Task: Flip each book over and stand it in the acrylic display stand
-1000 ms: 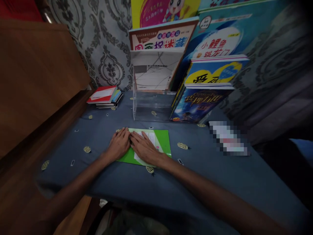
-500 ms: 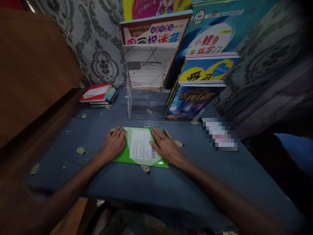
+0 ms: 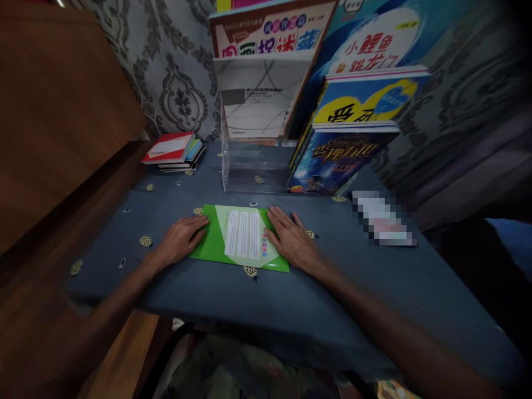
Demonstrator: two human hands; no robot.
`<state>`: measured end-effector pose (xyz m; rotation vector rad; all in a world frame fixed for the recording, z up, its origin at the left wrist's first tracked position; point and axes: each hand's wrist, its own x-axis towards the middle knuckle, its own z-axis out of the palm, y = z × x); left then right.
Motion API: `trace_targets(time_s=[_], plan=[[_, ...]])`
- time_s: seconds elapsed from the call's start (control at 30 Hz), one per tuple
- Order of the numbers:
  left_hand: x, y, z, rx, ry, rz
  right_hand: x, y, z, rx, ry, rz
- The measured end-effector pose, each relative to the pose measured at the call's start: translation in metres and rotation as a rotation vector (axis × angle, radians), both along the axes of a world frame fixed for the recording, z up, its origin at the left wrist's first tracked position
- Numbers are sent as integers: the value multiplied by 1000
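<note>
A thin green booklet with a pale panel of white text strips lies flat on the blue-grey tablecloth. My left hand rests palm down at its left edge, fingertips touching the green cover. My right hand lies flat on the booklet's right edge, fingers spread. Neither hand grips anything.
A clear acrylic stand stands behind the booklet, with large picture books leaning beside and behind it. A small stack of books with a red cover sits at the back left. A wooden panel rises on the left.
My hands have slid apart from the middle of the booklet to its left and right edges, uncovering the text panel. The view has shifted slightly.
</note>
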<state>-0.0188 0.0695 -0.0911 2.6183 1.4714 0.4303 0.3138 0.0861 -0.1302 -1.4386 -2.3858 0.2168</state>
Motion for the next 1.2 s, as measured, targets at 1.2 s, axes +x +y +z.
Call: trace_targets(time_s=[1.2], plan=[[66, 57, 7, -143, 221, -116, 10, -118, 15, 329, -89, 38]])
